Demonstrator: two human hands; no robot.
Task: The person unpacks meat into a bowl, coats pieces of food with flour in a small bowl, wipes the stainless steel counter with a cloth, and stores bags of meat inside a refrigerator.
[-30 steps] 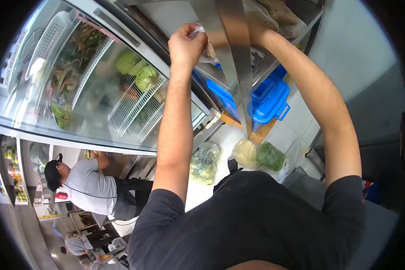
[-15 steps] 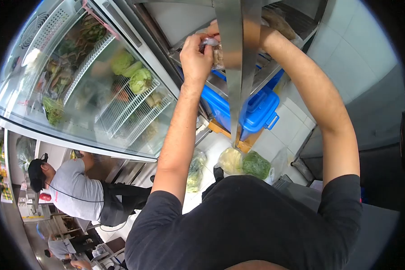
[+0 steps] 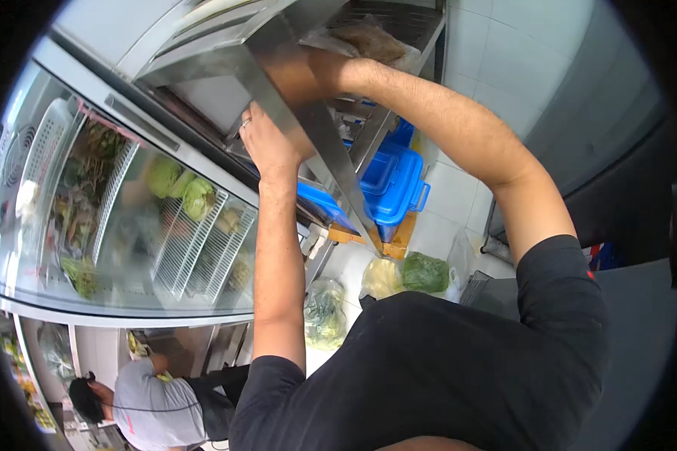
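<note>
My left hand (image 3: pixel 269 143), with a ring on one finger, is at the steel rack beside its slanted post (image 3: pixel 297 124). The fingers that show are bent together, and whatever they hold is hidden. My right forearm (image 3: pixel 444 113) reaches in from the right, and the hand itself is out of sight behind the post. A plastic bag of something brown (image 3: pixel 368 41) lies on the rack shelf just beyond my right wrist. Below the shelf stands a blue lidded bin (image 3: pixel 391 180).
To the left is a glass-door fridge (image 3: pixel 113 225) with lettuces on wire racks. Bagged greens (image 3: pixel 425 272), a pale bagged vegetable (image 3: pixel 382 278) and another bag of leafy vegetables (image 3: pixel 325 312) are on the floor. A person in grey (image 3: pixel 154 402) works at lower left.
The view has turned, and both arms appear further left. The clear bag of brown pieces that was between my hands is now hidden from sight. My right hand has gone behind the post.
</note>
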